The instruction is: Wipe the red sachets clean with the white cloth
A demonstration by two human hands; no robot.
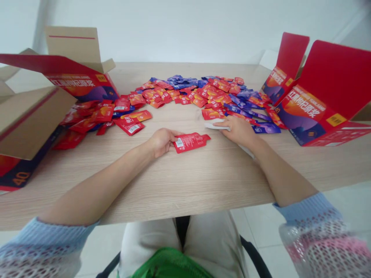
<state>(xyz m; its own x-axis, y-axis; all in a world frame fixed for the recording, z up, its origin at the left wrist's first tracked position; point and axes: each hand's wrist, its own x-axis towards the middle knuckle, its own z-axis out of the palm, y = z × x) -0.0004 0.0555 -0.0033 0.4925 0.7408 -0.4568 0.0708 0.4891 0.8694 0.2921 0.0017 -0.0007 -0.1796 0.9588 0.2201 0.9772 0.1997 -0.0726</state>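
Observation:
My left hand (162, 142) pinches the left end of a red spouted pouch (192, 142), its barcode side up, just above the table. My right hand (235, 130) is closed on a folded white tissue (216, 123), part of which hangs below the wrist. Just beyond the right hand lies a heap of red and purple pouches (213, 101). Nearest my left hand is another pile of mostly red pouches (100, 114), with one pouch (131, 127) lying barcode up at its edge.
Open cartons stand on both sides: a near-left carton (21, 168), a far-left carton (84, 87), a near-right carton (307, 112) and a far-right carton (275, 82). The pale wooden table (185, 185) ends close to my lap, and a white wall (185, 31) rises behind it.

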